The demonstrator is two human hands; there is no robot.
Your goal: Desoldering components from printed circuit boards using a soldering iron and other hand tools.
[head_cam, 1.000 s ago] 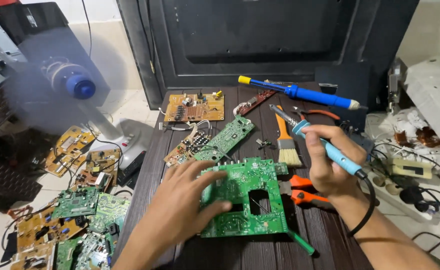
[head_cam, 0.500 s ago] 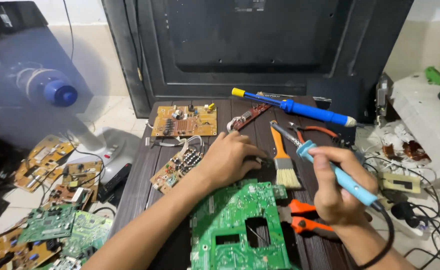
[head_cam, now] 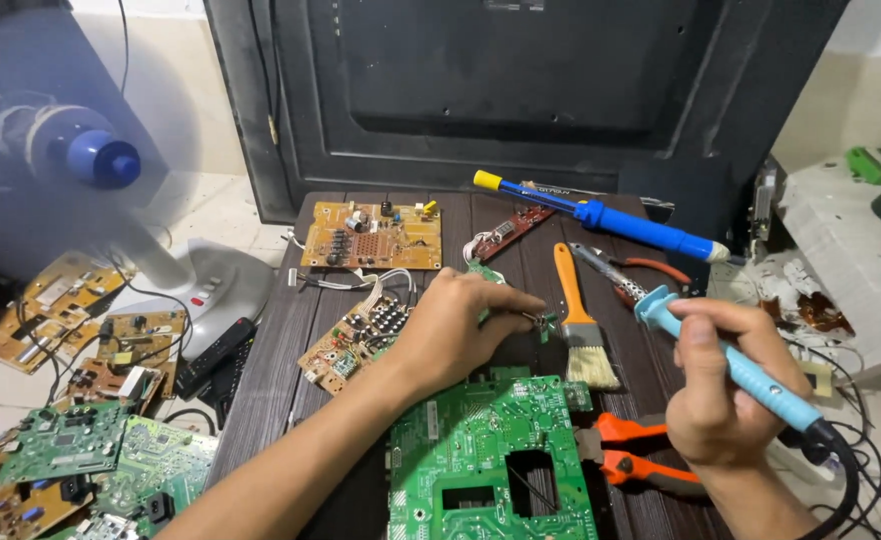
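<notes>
Large circuit board nearest on table, brush right of it, pliers beside, fan far left

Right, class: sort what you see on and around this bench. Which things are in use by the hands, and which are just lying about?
In use:
left hand, fingertips on a small green part
right hand holding the light blue soldering iron

Lying about:
orange-handled brush
blue desoldering pump
orange-handled pliers
large green circuit board
tan circuit board
fan

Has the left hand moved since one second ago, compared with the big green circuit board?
Yes. The left hand lay flat on the big green circuit board; now it is off it, further up the table, its fingertips at a small green piece beside the paintbrush.
</notes>
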